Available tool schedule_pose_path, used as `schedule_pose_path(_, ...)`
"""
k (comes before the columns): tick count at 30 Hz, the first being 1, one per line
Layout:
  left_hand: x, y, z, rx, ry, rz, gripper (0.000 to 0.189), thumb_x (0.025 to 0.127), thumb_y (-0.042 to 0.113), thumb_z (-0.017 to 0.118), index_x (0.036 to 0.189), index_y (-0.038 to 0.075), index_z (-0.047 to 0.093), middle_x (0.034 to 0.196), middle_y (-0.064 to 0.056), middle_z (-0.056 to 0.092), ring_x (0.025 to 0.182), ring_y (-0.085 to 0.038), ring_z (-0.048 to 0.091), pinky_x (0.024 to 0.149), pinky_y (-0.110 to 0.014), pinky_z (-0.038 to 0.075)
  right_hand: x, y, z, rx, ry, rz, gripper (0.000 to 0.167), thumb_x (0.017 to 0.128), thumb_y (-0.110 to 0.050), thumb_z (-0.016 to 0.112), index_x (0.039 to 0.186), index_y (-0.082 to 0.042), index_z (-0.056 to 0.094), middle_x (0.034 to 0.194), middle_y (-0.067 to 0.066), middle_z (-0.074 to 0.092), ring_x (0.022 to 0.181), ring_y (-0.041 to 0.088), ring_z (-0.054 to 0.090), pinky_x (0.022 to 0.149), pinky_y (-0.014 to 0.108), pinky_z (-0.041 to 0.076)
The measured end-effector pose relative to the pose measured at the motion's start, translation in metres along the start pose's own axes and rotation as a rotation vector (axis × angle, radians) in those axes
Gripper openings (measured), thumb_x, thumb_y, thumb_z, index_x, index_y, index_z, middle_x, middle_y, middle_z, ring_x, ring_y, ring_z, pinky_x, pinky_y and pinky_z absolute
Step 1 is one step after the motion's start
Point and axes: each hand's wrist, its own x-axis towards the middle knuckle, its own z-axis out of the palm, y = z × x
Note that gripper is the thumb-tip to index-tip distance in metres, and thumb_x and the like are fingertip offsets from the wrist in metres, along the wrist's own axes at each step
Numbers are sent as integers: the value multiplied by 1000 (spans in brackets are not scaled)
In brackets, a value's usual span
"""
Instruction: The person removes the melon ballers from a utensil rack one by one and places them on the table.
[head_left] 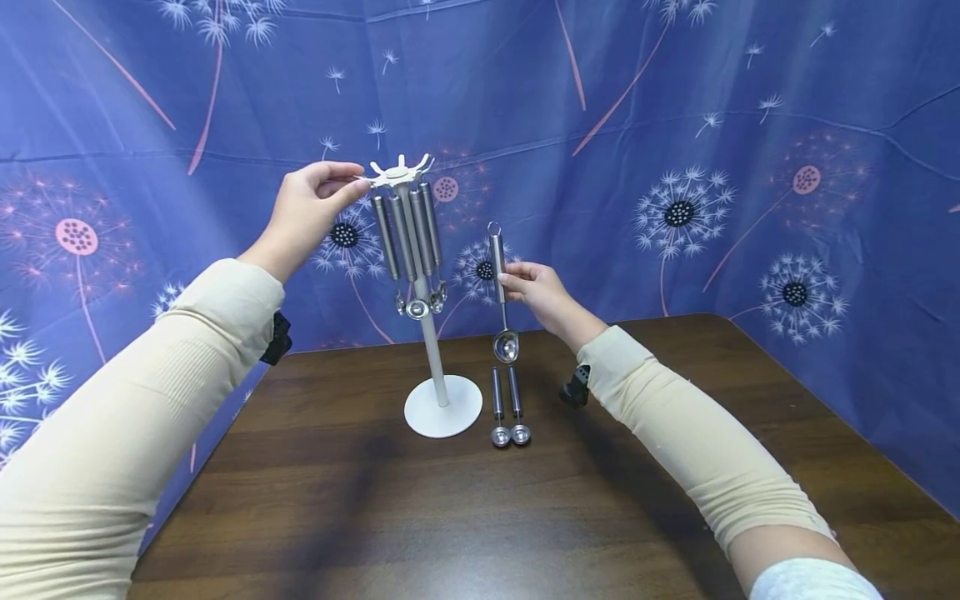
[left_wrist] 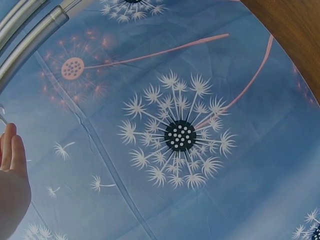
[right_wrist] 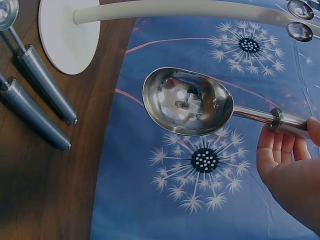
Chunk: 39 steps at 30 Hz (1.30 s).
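My left hand (head_left: pixel 307 204) pinches the tip of a hook arm at the top of a white rotating rack (head_left: pixel 397 174). Several steel measuring spoons (head_left: pixel 402 237) hang from that rack, bowls downward. To the right of the rack, my right hand (head_left: pixel 542 293) holds a larger steel measuring spoon (right_wrist: pixel 187 102) by its thick handle. That spoon is upright, hanging ring at the top and oval bowl at the bottom, above the table. In the left wrist view only part of the left hand (left_wrist: pixel 12 182) shows; the hook it touches is mostly cut off.
Two small measuring spoons (head_left: pixel 497 398) lie side by side on the brown wooden table (head_left: pixel 420 517), below the held one. The rack's round white base (head_left: pixel 427 421) stands left of them. A blue dandelion-print cloth (head_left: pixel 525 125) hangs behind the table.
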Motion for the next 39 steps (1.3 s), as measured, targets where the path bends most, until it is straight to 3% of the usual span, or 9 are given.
schedule_pose_path(5, 0, 1, 1, -1, 10, -1, 49, 94, 39, 62, 133, 10, 57, 133, -9, 61, 121, -12, 57, 107, -32, 42, -2, 5, -4, 2, 17, 11, 37, 98, -8, 56, 130, 11, 51, 93, 0, 59, 81, 7, 61, 87, 26, 53)
schedule_pose_path(20, 0, 0, 1, 10, 23, 10, 49, 95, 39, 61, 133, 9, 57, 132, -9, 61, 119, -11, 58, 105, -31, 43, -13, 8, -15, -66, 53, 77, 42, 98, -11, 57, 135, 7, 49, 104, 4, 58, 88, 8, 59, 100, 36, 49)
schedule_pose_path(31, -1, -2, 2, 31, 28, 29, 47, 95, 39, 61, 131, 9, 58, 126, -6, 65, 112, -7, 60, 100, -29, 45, -13, 25, -25, -73, 96, 74, 37, 95, -15, 63, 123, 8, 56, 98, 6, 60, 82, 13, 58, 85, 28, 55)
schedule_pose_path(39, 0, -2, 2, 19, 21, 29, 48, 95, 38, 61, 132, 8, 58, 131, -10, 62, 118, -11, 59, 105, -31, 44, -10, 34, -30, -92, 98, 149, 40, 97, -12, 59, 130, 7, 51, 101, 4, 57, 81, 11, 58, 96, 34, 52)
